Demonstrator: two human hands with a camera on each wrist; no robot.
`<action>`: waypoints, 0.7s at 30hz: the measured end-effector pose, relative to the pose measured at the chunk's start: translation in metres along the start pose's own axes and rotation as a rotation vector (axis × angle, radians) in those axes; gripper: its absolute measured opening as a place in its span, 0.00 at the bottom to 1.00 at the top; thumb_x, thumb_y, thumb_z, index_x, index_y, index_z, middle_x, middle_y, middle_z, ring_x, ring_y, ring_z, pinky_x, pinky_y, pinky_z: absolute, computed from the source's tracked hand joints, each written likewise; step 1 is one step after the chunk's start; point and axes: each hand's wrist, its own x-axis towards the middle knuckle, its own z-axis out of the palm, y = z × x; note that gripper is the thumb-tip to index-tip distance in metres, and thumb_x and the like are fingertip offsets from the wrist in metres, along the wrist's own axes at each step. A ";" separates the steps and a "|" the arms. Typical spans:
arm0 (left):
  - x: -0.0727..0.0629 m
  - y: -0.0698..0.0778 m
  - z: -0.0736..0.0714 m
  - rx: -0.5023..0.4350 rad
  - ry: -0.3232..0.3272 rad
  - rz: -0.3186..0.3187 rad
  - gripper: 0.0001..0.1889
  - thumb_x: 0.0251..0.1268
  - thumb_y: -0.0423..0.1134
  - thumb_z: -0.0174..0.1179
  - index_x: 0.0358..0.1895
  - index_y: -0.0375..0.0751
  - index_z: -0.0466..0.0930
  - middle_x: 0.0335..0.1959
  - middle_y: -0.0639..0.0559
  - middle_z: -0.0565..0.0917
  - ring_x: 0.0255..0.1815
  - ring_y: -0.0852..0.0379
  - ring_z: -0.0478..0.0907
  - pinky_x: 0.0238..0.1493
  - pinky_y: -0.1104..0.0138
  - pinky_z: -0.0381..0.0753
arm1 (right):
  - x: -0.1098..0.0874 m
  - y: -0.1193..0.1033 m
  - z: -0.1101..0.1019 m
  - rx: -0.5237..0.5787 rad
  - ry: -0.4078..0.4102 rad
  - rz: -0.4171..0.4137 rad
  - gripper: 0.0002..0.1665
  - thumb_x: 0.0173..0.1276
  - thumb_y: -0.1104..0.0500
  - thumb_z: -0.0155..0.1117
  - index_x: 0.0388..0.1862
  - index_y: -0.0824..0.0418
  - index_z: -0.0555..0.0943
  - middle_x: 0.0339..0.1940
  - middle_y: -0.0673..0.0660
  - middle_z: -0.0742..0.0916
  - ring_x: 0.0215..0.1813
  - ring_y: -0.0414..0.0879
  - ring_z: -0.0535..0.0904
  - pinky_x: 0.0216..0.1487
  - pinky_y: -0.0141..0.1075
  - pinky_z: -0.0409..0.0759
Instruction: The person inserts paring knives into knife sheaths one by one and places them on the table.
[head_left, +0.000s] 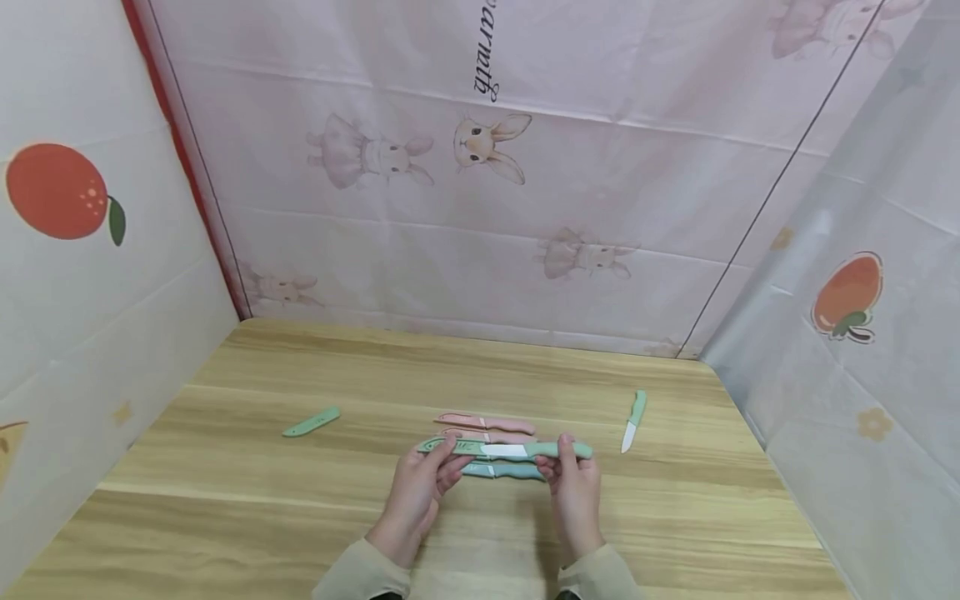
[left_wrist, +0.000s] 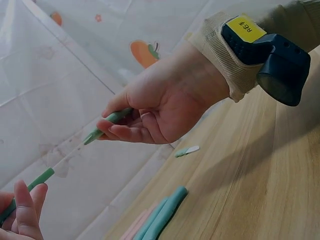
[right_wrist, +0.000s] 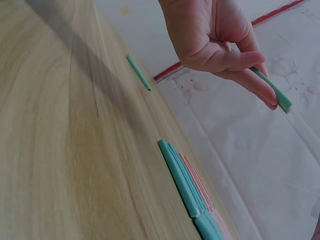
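My left hand pinches a green blade sheath between thumb and fingers. My right hand grips the green handle of a small paring knife, whose white blade points left at the sheath's mouth. Sheath and knife line up in one row, held above the table, with a stretch of blade bare between them in the left wrist view. Beneath them lie several sheathed knives side by side, pink ones farther away and blue-green ones nearer.
On the wooden table, a loose green sheath lies at the left. A bare green-handled knife lies at the right, its white blade toward me. Printed cloth walls enclose the table's back and sides.
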 end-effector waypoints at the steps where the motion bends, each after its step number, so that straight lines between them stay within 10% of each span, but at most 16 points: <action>1: 0.000 0.000 0.000 0.002 0.001 0.001 0.21 0.68 0.37 0.54 0.56 0.23 0.66 0.33 0.45 0.85 0.31 0.62 0.83 0.30 0.78 0.80 | 0.000 0.000 0.000 -0.003 -0.007 0.001 0.12 0.75 0.55 0.48 0.35 0.63 0.71 0.27 0.52 0.84 0.26 0.38 0.79 0.31 0.25 0.79; 21: -0.001 0.003 0.000 -0.005 0.016 0.010 0.23 0.66 0.38 0.56 0.56 0.22 0.65 0.32 0.46 0.85 0.30 0.62 0.83 0.28 0.79 0.80 | -0.004 0.004 0.013 -0.005 -0.004 0.025 0.11 0.75 0.56 0.47 0.40 0.64 0.67 0.27 0.52 0.80 0.26 0.38 0.77 0.31 0.25 0.80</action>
